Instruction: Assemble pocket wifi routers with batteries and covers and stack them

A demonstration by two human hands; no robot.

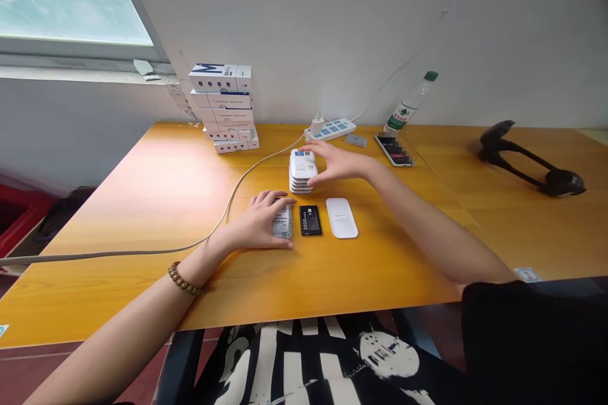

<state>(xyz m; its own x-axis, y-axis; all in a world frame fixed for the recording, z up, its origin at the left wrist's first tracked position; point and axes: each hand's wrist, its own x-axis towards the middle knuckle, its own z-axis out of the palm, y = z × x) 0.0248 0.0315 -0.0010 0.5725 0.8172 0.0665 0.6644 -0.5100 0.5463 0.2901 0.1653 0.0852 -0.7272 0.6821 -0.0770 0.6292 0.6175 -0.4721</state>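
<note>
My left hand (259, 221) lies on a small white device (282, 223) with its back open, fingers curled round its left side, holding it on the table (142, 202). Just right of it lie a black battery (310, 220) and a white back cover (341, 218). My right hand (338, 163) reaches forward and touches the right side of a stack of white devices (303, 172), thumb and fingers spread around the top one.
A pile of white boxes (227, 107) stands at the back. A white power strip (331, 129) with a cable running left, a phone (393, 149), a small grey card (356, 140) and a plastic bottle (409, 103) sit near the wall. A black scanner stand (527, 161) is at the right.
</note>
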